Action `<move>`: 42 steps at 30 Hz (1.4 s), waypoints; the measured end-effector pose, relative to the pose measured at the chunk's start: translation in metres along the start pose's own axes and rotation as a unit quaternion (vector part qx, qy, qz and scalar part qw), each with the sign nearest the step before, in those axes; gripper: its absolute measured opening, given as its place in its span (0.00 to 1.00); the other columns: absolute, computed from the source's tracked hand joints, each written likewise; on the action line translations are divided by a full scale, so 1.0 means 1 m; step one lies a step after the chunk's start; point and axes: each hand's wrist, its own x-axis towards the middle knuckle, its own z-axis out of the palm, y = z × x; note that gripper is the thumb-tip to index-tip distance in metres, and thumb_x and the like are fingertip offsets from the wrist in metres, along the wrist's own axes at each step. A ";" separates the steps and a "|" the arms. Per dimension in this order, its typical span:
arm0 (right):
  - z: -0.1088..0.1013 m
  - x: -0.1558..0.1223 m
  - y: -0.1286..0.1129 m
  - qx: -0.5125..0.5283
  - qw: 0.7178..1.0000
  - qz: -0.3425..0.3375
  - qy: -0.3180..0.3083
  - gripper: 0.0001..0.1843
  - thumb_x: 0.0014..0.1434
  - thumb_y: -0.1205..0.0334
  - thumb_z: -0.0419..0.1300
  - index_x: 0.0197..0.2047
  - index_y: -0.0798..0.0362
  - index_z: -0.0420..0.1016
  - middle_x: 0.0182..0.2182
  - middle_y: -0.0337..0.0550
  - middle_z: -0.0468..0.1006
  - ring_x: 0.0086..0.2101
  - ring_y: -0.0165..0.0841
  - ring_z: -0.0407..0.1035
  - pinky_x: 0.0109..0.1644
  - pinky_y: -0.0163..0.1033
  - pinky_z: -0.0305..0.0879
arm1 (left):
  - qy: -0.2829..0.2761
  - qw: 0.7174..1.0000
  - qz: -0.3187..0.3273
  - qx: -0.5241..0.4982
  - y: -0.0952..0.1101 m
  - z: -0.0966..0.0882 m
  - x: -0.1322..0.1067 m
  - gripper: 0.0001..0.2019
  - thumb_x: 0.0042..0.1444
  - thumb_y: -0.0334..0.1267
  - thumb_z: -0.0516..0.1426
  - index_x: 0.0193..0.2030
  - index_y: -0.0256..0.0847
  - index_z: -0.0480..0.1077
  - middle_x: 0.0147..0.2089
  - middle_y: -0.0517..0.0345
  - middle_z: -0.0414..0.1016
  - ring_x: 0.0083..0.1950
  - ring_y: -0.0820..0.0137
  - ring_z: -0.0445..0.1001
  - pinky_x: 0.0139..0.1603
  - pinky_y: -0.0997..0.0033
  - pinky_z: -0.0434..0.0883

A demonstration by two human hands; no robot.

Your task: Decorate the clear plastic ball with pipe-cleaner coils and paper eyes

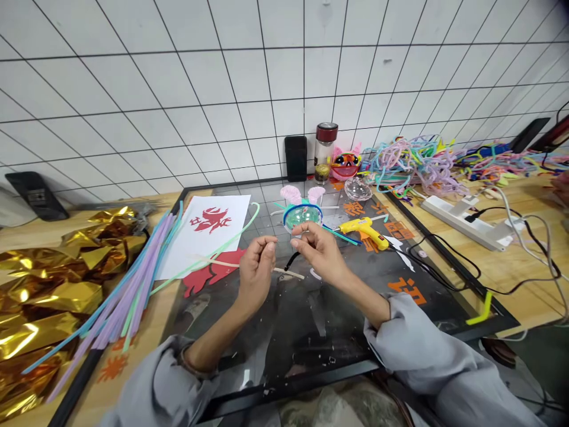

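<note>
Left hand (258, 264): fingertips pinched, contents indiscernible | right hand (320, 248): pinching black wire (290, 261), above black mat (311, 320) centre | clear globe (302, 214) toward far edge | yellow glue gun (364, 229) beside | orange characters (406, 289): unreadable

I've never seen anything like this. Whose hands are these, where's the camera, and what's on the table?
No machine here: a person wears one camera on the head, looking down at their own two hands. The left hand and right hand are raised over a dark mat, fingertips pinched. The right hand pinches a short black stem; whether the left holds anything is unclear. Behind them sits a clear ball with pink ears, a yellow glue gun to its right. At left lie long pastel stems and gold foil.
</note>
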 end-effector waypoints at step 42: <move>-0.035 -0.011 0.017 -0.446 0.849 -0.278 0.054 0.12 0.64 0.68 0.49 0.34 0.53 0.72 0.26 0.42 0.68 0.29 0.31 0.66 0.32 0.35 0.60 | -0.152 0.985 -0.073 0.023 -0.009 0.011 0.000 0.15 0.56 0.48 0.56 0.28 0.37 0.67 0.23 0.63 0.65 0.22 0.79 0.58 0.24 0.77 0.58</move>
